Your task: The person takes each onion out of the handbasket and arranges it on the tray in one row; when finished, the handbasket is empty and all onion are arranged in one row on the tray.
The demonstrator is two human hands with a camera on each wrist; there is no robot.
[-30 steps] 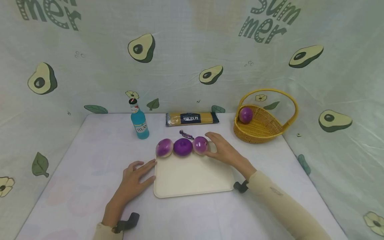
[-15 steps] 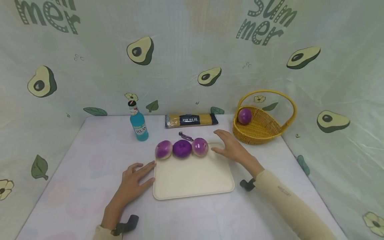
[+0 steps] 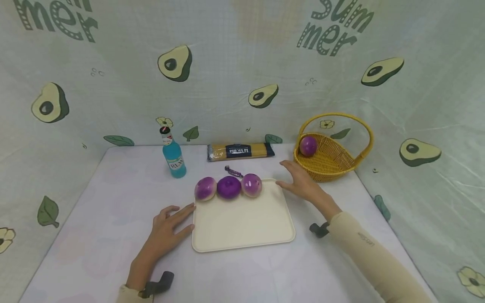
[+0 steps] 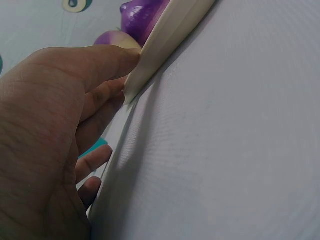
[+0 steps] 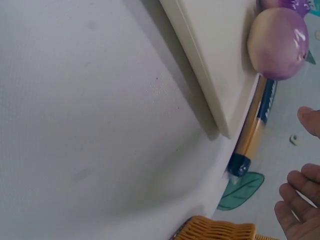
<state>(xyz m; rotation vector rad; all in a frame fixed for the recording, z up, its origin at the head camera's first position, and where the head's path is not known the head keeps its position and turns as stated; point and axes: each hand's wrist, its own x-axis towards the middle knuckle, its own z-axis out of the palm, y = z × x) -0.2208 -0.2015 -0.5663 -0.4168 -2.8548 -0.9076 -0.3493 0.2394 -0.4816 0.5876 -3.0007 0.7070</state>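
A cream tray (image 3: pixel 242 227) lies on the table. Along its back edge sit three round purple vegetables: a purple-and-white turnip (image 3: pixel 206 188) at left, a darker all-purple one (image 3: pixel 229 187) in the middle, and a glossy purple-and-white turnip (image 3: pixel 251 185) at right. My left hand (image 3: pixel 166 231) touches the tray's left side with thumb and fingertips; the left wrist view shows the thumb against the rim (image 4: pixel 160 55). My right hand (image 3: pixel 305 185) holds nothing, thumb and fingers spread, off the tray's back right corner in front of the basket. The right wrist view shows this hand (image 5: pixel 302 200) only partly.
A yellow wicker basket (image 3: pixel 337 173) with a purple turnip (image 3: pixel 308 146) inside stands at the back right. A pasta packet (image 3: pixel 240 151) lies at the back, with a small wrapped candy (image 3: pixel 233 171) before it. A blue bottle (image 3: pixel 174 158) stands back left.
My right hand has let go of the right-hand turnip and moved right, away from it toward the basket. The left hand stays at the tray's left edge.
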